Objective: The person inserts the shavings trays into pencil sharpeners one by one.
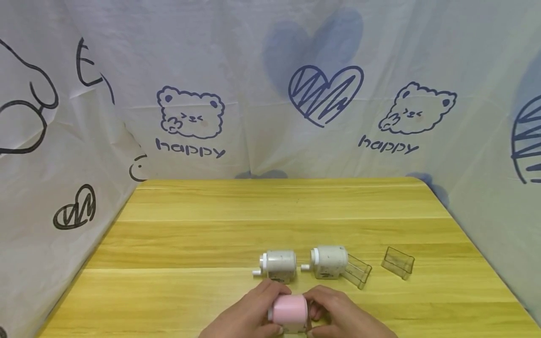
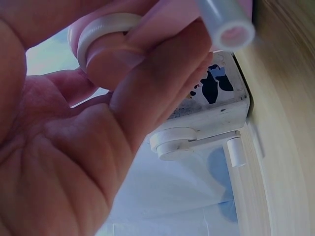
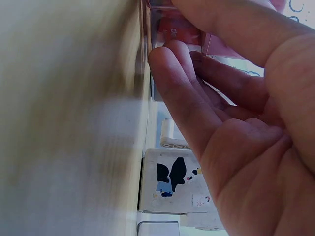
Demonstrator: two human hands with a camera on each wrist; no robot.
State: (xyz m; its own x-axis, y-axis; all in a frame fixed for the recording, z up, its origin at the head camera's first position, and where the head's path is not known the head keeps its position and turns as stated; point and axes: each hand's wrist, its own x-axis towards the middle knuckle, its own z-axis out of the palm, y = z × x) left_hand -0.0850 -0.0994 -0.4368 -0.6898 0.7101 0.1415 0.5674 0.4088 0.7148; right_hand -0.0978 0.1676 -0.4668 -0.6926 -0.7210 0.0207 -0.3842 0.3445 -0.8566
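A pink crank pencil sharpener (image 1: 290,310) is between both hands at the near edge of the head view. My left hand (image 1: 253,312) grips its left side; in the left wrist view the fingers lie around the white collar (image 2: 106,32), close to the pale crank handle (image 2: 231,29). At the other end, my right hand (image 1: 342,312) pinches the clear drawer (image 3: 170,24) of the pink sharpener, with red showing through it. Just behind stand two greyish-white crank pencil sharpeners, one on the left (image 1: 281,265) and one on the right (image 1: 330,262).
One clear drawer (image 1: 358,272) lies against the right greyish sharpener. Another clear drawer (image 1: 397,263) sits farther right on the wood-grain table (image 1: 190,244). White cloth (image 1: 258,122) with drawn bears and hearts hangs behind and along both sides.
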